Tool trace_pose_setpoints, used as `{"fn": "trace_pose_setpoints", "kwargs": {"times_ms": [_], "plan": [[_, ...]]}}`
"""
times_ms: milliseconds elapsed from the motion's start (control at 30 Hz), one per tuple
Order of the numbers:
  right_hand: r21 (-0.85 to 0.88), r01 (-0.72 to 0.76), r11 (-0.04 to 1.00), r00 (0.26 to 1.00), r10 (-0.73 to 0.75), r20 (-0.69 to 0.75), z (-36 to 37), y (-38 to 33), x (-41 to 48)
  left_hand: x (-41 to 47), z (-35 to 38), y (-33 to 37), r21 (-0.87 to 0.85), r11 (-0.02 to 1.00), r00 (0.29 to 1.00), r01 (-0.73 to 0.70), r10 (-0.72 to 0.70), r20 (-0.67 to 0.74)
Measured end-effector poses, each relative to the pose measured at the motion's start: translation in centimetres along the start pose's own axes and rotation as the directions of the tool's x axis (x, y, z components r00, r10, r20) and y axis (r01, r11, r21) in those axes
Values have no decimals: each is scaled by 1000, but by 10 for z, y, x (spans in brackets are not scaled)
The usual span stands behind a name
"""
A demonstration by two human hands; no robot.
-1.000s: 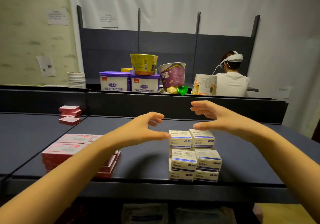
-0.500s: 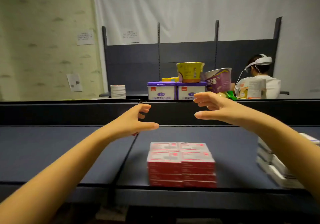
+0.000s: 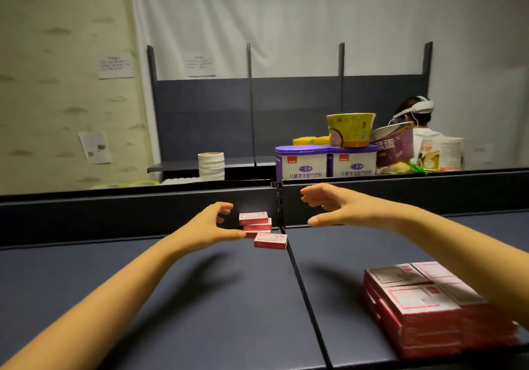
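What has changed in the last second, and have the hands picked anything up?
The left hand and right hand moved left along the shelf, past the big red stack, and now reach for the small pile of red boxes by its back wall. Nothing was taken hold of or let go. Both hands stay open and empty; the stacks look unmoved.

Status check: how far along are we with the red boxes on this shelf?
Done: a tidy red box stack stands front right. In hand: nothing yet; left hand and right hand, both empty, reach toward the small pile at the back wall. Left: that pile and the loose box before it, not yet gathered.
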State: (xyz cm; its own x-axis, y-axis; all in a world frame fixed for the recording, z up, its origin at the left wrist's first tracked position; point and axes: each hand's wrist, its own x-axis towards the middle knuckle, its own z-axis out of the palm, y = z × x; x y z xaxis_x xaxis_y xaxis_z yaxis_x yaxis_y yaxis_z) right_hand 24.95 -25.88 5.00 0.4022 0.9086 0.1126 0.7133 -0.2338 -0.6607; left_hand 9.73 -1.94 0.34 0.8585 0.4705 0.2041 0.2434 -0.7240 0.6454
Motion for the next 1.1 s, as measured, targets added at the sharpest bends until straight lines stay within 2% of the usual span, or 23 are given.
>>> {"fn": "trace_pose_setpoints", "kwargs": {"times_ms": [333, 533, 833, 967, 1100], "plan": [[-48, -5, 999, 991, 12, 136, 7, -1, 63, 71, 16, -39, 11, 999, 997, 30, -31, 71], [-118, -32, 992, 975, 57, 213, 16, 17, 86, 98, 34, -46, 0, 1000, 997, -9, 9, -75], [-400, -138, 906, 951, 234, 202, 53, 37, 114, 98, 40, -47, 254, 959, 980, -129, 162, -115], [-424, -120, 898, 964, 208, 168, 64, 41, 117, 94, 42, -46, 165, 976, 977, -144, 166, -134], [-415, -91, 905, 968, 178, 175, 53, 42, 112, 93, 41, -45, 26, 996, 985, -84, 87, -147]]}}
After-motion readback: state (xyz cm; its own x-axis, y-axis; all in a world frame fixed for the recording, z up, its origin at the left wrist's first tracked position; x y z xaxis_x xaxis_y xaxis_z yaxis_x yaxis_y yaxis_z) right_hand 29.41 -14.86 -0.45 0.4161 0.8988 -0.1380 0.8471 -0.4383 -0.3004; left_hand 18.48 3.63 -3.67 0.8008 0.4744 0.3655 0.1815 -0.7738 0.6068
